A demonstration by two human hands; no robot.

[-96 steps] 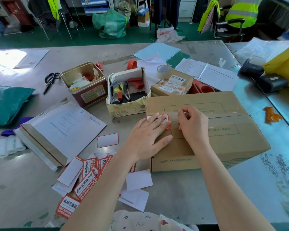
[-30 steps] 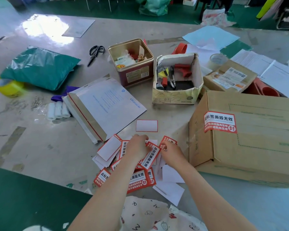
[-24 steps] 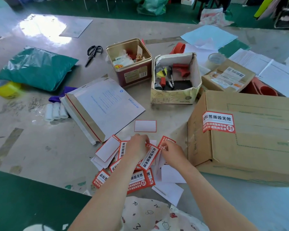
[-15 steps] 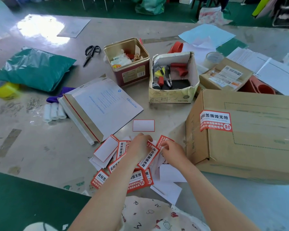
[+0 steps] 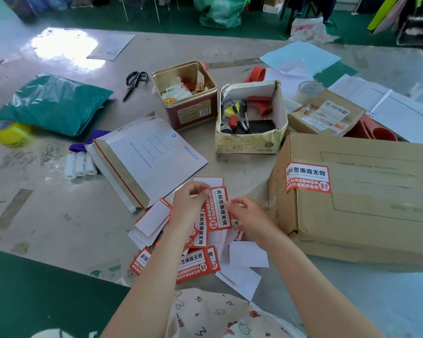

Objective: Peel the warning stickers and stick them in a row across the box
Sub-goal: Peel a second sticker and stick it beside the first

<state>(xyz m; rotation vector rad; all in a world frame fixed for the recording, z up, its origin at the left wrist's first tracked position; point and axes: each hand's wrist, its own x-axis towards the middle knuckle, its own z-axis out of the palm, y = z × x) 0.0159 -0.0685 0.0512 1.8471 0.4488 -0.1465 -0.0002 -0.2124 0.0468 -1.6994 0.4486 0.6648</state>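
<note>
Left hand [image 5: 189, 206] pinches a warning sticker [image 5: 219, 208] above the loose pile, right hand [image 5: 248, 217] fingering its edge: peeling in hand; placement beside the stuck sticker [image 5: 307, 178] on the box [image 5: 366, 215] follows.

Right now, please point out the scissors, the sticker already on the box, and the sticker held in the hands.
scissors [image 5: 134, 83], head view, on the pivot where the blades meet the handles.
sticker on the box [image 5: 307, 178], head view, on its middle.
held sticker [image 5: 219, 209], head view, on its white centre strip.
</note>
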